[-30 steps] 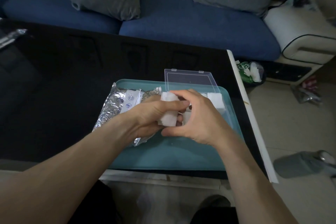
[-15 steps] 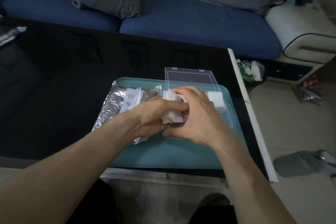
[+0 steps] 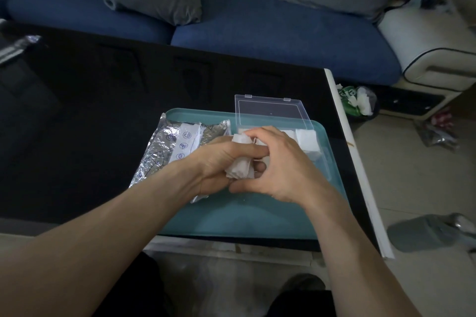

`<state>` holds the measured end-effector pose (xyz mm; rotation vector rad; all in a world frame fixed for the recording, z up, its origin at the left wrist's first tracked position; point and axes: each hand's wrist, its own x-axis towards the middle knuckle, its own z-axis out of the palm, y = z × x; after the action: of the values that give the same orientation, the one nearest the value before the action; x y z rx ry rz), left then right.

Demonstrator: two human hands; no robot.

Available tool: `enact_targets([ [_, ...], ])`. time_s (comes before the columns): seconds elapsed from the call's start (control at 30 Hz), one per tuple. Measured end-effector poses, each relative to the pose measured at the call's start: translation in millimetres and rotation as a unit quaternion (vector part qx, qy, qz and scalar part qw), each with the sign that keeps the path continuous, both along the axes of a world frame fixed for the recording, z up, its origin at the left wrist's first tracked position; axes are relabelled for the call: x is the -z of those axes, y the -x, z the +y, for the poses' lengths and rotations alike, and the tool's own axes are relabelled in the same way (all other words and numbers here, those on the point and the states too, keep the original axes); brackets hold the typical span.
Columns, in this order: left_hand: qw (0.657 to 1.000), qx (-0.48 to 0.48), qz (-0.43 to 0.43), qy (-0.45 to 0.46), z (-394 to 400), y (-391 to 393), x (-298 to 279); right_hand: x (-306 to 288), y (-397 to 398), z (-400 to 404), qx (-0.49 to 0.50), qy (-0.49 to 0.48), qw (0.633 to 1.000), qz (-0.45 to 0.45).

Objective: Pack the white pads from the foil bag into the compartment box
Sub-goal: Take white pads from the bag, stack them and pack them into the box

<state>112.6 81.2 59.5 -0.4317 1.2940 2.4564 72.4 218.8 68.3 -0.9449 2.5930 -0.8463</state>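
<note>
A small stack of white pads [image 3: 239, 168] sits between my two hands above the teal tray [image 3: 247, 221]. My left hand [image 3: 219, 162] is closed around the stack from the left. My right hand [image 3: 280, 167] pinches it from the right, thumb below and fingers over the top. The silver foil bag [image 3: 164, 152] lies flat on the tray's left part, partly under my left hand. The clear compartment box [image 3: 318, 152] stands behind my right hand with its lid [image 3: 270, 112] open; white pads [image 3: 307, 139] fill its right compartment. The other compartments are hidden.
The tray rests on a black table [image 3: 90, 123] near its right edge. A blue sofa [image 3: 257, 26] with grey cushions runs behind the table. A small bin with waste [image 3: 358, 101] and a grey slipper [image 3: 425, 235] are on the floor to the right.
Both hands have stayed together over the tray. The pad stack has been squeezed shorter and turned slightly between the fingers.
</note>
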Motion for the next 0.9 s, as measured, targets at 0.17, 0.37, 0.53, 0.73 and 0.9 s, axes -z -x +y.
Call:
enact_targets([
  [0.17,0.987,0.141,-0.024,0.078,-5,-5,-7,2,-2,0,0.034,0.095,0.995,-0.007],
  [0.37,0.999,0.032,-0.008,0.029,0,-4,2,1,0,0,0.040,-0.017,0.999,0.016],
  [0.53,0.999,0.026,0.001,0.042,-1,-2,1,-2,-3,-3,0.012,0.051,0.999,0.014],
  [0.73,0.999,-0.005,0.007,0.041,-2,-2,3,-5,-3,-2,0.026,-0.055,0.996,0.061],
  [0.9,0.999,0.011,0.028,0.043,-1,-3,5,-5,-5,-2,0.021,0.013,0.998,0.050],
])
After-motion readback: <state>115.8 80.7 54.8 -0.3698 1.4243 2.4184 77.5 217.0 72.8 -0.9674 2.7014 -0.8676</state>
